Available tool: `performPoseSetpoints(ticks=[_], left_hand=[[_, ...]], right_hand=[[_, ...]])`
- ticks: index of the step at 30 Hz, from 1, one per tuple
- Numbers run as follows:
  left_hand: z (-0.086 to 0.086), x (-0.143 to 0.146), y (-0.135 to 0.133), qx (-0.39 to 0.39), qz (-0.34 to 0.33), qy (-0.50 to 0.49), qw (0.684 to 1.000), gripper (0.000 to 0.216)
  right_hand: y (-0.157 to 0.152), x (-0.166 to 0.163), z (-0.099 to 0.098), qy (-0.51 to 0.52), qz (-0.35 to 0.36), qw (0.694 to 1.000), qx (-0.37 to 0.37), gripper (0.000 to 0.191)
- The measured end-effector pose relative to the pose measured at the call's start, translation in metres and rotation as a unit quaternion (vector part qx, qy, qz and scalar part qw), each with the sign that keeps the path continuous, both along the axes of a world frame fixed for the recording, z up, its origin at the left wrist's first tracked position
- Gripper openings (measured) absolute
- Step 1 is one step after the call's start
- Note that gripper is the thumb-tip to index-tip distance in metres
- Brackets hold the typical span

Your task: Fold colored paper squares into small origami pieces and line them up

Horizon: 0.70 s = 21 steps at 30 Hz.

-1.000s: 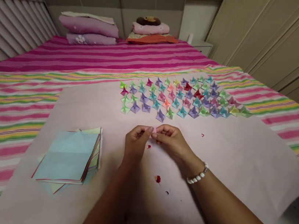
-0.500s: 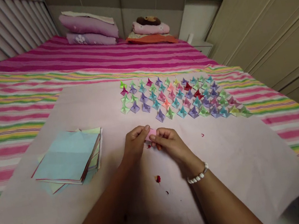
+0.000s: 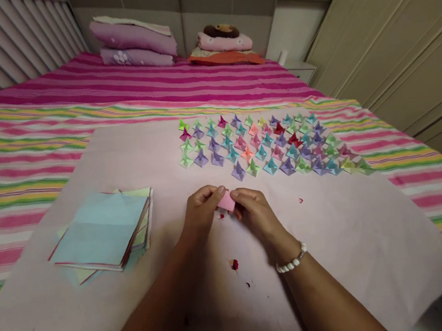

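Note:
My left hand (image 3: 201, 212) and my right hand (image 3: 254, 211) meet over a pale pink sheet (image 3: 141, 155) spread on the bed. Both pinch a small pink folded paper piece (image 3: 226, 202) between fingertips, held just above the sheet. A white bead bracelet (image 3: 292, 259) circles my right wrist. Just beyond my hands lie several rows of small folded paper shapes (image 3: 267, 145) in purple, teal, green, pink and red. A stack of square coloured papers (image 3: 102, 231), light blue on top, rests to the left of my left hand.
Small red paper scraps (image 3: 234, 264) lie on the sheet near my forearms. The bed has a striped pink, yellow and green cover (image 3: 18, 155). Folded purple bedding (image 3: 133, 41) and a pink pile (image 3: 224, 44) sit at the headboard. A beige wardrobe (image 3: 399, 31) stands to the right.
The pink paper piece shows more between my fingers and is turned slightly. My right hand has shifted a little. The view has nudged slightly.

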<state>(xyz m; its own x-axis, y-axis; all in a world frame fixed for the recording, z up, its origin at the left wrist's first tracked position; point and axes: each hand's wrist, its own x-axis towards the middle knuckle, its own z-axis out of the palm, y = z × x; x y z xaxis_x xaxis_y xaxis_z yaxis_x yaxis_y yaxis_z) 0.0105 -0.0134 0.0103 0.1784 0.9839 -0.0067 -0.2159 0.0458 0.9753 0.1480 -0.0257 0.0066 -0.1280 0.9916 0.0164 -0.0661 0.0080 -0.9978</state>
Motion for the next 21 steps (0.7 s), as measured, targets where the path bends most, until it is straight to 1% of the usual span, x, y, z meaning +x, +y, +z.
performPoseSetpoints(ticks=[2, 7, 10, 13, 15, 18, 21], left_hand=[[0.0009, 0.0004, -0.0005, 0.006, -0.001, 0.014, 1.000, 0.030], [-0.0006, 0.0020, 0.0004, 0.031, 0.025, 0.047, 0.998, 0.030], [-0.0013, 0.0006, 0.0017, 0.036, 0.065, 0.062, 0.995, 0.030], [-0.0023, -0.0011, 0.0026, 0.034, 0.097, 0.079, 0.992, 0.031], [-0.0037, -0.0017, 0.0033, 0.026, 0.105, 0.067, 0.992, 0.032], [-0.0058, -0.0017, 0.0045, 0.024, 0.111, 0.016, 0.993, 0.032], [-0.0063, -0.0007, 0.0051, 0.051, 0.079, -0.006, 0.996, 0.024]], right_hand=[[-0.0002, 0.0006, 0.0007, -0.009, -0.005, 1.000, 0.001, 0.038], [-0.0012, -0.0001, 0.0016, -0.021, -0.002, 1.000, -0.008, 0.038], [-0.0015, -0.0027, 0.0004, -0.011, 0.018, 1.000, -0.013, 0.033], [-0.0007, -0.0042, -0.0017, 0.003, 0.017, 1.000, -0.019, 0.030], [0.0005, -0.0038, -0.0026, 0.019, -0.004, 1.000, -0.023, 0.030], [0.0022, -0.0022, -0.0018, 0.048, -0.043, 0.997, -0.032, 0.029], [0.0027, -0.0014, 0.0009, 0.073, -0.059, 0.995, -0.041, 0.028]])
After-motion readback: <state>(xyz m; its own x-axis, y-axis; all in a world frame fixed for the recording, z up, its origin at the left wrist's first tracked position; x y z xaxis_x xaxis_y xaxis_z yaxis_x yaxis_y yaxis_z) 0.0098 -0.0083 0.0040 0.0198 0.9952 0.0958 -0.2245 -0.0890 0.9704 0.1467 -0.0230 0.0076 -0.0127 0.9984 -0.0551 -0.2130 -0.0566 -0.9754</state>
